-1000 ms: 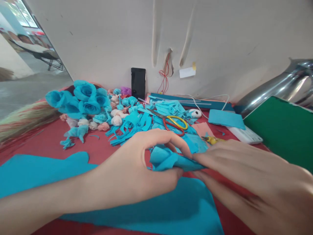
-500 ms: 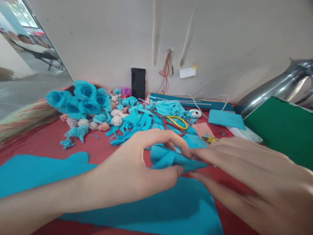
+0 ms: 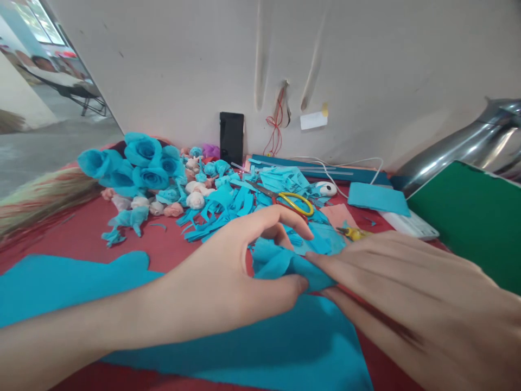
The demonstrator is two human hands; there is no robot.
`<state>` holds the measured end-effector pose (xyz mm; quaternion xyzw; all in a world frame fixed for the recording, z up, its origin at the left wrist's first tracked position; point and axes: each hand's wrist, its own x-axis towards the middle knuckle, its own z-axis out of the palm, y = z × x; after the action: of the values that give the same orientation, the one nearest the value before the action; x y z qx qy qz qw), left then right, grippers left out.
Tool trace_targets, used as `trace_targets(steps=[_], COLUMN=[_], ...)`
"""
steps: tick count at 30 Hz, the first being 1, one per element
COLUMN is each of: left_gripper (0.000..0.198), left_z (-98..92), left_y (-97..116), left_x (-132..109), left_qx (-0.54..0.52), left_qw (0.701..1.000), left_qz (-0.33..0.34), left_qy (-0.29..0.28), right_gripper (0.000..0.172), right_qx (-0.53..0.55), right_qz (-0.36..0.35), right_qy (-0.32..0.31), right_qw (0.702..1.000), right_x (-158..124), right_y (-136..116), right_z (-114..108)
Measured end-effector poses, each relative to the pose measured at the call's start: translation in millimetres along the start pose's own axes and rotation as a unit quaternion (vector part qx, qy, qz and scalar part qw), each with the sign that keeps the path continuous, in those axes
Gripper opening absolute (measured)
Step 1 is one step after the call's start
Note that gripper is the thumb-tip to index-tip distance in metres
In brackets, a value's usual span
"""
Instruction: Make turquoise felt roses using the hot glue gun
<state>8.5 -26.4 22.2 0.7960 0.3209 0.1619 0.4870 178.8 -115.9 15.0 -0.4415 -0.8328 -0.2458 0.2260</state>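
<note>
Between my two hands is a blue crepe paper flower [image 3: 277, 260], its ruffled petals toward the left and its tapered end toward the right. My left hand [image 3: 236, 277] curls around the petals with the thumb pressed on the near side; its index finger is raised off the paper. The pointed base is pinched between the thumb and index finger of my right hand [image 3: 415, 288]. Under both hands a large sheet of blue crepe paper [image 3: 260, 347] lies on the red tabletop [image 3: 175, 247].
Finished blue paper roses [image 3: 142, 157] stand at the left, near small pink and white paper buds [image 3: 195, 200]. Beyond my hands are blue paper scraps [image 3: 223, 209], scissors [image 3: 299, 203] and yellow-handled pliers or snips [image 3: 352, 233]. A phone [image 3: 232, 136] leans on the wall; a green board [image 3: 468, 217] stands right.
My left index finger has lifted off the flower. My right fingers have shifted slightly left along its base, hiding the pointed tip.
</note>
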Motion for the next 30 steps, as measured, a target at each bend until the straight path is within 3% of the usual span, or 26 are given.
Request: trace_targets(steps=[5,8,12,18,21,24,27,30], left_gripper=[0.030,0.029,0.029,0.031,0.054,0.074,0.073,0.042], left_z=[-0.4,-1.0,-2.7,-4.9,-7.4,-11.7,-13.2,-7.6], left_y=[0.5,0.2,-1.1,-7.1,-13.3,-18.5,-20.4,-20.4], left_x=[2.2,3.4,2.7,5.1,11.4,19.5,24.7,24.7], left_qx=[-0.010,0.010,0.026,0.055,0.040,-0.052,-0.169,-0.217], left_qw=[1.000,1.000,0.999,0.989,0.973,0.953,0.948,0.961], left_qz=[-0.024,-0.009,0.035,0.119,0.163,0.196,0.165,0.116], left_qy=[-0.016,-0.003,0.022,0.074,0.159,0.227,0.215,0.123], right_gripper=[0.029,0.026,0.029,0.026,0.020,0.014,0.014,0.014], right_qx=[0.013,0.016,0.030,0.176,0.196,0.257,0.339,0.365], right_qz=[-0.003,0.034,0.095,0.194,0.276,0.350,0.392,0.394], right_qy=[-0.048,-0.034,-0.056,-0.117,-0.067,0.030,0.074,0.073], right_qw=[0.999,0.999,0.993,0.958,0.939,0.900,0.852,0.840], right_x=[-2.4,-0.2,1.4,3.3,4.9,8.4,12.7,14.3], right_y=[0.5,2.0,8.0,17.9,17.6,12.3,4.0,-3.8], right_z=[3.1,3.8,-0.3,-3.5,-1.0,2.1,4.7,6.0])
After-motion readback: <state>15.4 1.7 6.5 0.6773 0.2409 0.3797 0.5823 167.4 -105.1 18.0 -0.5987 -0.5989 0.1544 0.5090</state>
